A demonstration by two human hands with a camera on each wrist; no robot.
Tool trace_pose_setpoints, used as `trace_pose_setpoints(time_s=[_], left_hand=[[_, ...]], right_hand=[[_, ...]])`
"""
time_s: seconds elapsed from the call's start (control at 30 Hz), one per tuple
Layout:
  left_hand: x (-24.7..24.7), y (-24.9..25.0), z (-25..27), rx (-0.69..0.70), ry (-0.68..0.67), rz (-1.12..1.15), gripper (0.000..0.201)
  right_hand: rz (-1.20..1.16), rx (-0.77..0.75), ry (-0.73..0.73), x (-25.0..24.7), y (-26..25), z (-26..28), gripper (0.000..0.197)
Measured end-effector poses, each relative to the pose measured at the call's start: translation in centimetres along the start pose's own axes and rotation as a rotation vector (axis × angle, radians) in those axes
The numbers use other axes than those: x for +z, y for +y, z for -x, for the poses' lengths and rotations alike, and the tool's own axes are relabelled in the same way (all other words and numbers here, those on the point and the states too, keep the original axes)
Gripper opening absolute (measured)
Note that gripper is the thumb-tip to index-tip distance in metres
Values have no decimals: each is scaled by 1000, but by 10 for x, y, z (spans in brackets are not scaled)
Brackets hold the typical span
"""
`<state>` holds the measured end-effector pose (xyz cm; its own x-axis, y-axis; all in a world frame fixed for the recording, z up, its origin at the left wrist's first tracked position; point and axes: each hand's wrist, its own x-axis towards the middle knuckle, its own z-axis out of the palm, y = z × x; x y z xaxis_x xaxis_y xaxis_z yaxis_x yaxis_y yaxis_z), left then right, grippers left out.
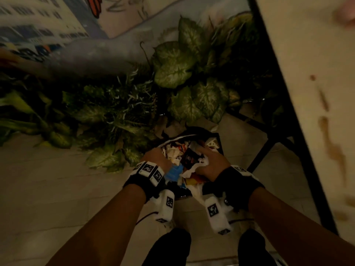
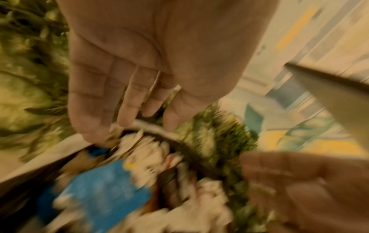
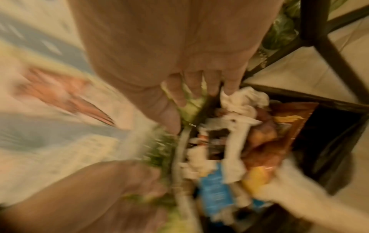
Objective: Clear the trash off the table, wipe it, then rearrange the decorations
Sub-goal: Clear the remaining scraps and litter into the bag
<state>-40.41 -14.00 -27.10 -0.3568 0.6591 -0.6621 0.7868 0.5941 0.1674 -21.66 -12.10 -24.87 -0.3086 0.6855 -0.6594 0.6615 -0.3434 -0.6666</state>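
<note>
A black trash bin [image 1: 219, 139] stands on the floor, stuffed with crumpled white tissues [image 3: 245, 100], a blue wrapper [image 1: 172, 172] and an orange snack bag [image 3: 279, 126]. My left hand [image 1: 155, 158] reaches down at the bin's left rim with fairly straight fingers [image 2: 127, 119] and holds nothing. My right hand [image 1: 211, 160] lies spread over the pile, its fingertips [image 3: 229, 88] touching the white tissue. Both wrist views are blurred. The blue wrapper [image 2: 99, 189] lies just below the left palm.
The pale table top [image 1: 307, 73] with brown stains [image 1: 334, 148] rises at the right, its black leg [image 1: 269, 146] beside the bin. Leafy plants [image 1: 172, 73] crowd behind the bin under a painted wall [image 1: 57, 25]. My dark shoes [image 1: 169, 246] stand on the tiled floor.
</note>
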Motion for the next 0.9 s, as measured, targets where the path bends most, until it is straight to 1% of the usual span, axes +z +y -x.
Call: trace_pose_setpoints(time_s=[0.07, 0.1, 0.17, 0.23, 0.33, 0.43, 0.5, 0.57, 0.63, 0.8, 0.9], left_hand=[[-27, 13, 18, 29, 65, 33, 25], [-41, 21, 29, 53, 72, 70, 26], [-69, 41, 52, 123, 86, 143, 20], [-93, 67, 77, 196, 148, 238, 20], [-116, 121, 116, 324, 213, 375, 13], [-123, 184, 160, 447, 201, 492, 8], [-116, 228, 186, 493, 161, 574, 7], [-98, 269, 208, 506, 108, 643, 6], [-74, 307, 226, 538, 89, 643, 6], [-20, 375, 261, 625, 42, 481, 6], [9, 404, 275, 713, 33, 304, 9]], right_hand=[[-43, -15, 20, -13, -18, 34, 58], [-47, -22, 25, -20, -26, 51, 52], [-50, -33, 7, -38, -38, 87, 41], [-54, -65, -15, -66, -44, 125, 36], [7, -147, 14, -121, -35, 182, 31], [-25, -189, 78, -180, -10, 231, 25], [-72, -189, 142, -219, 16, 257, 21], [-89, -189, 211, -253, 47, 280, 21], [-67, -168, 271, -286, 81, 298, 21], [-29, -62, 386, -362, 165, 337, 22], [-56, -6, 470, -402, 202, 352, 22]])
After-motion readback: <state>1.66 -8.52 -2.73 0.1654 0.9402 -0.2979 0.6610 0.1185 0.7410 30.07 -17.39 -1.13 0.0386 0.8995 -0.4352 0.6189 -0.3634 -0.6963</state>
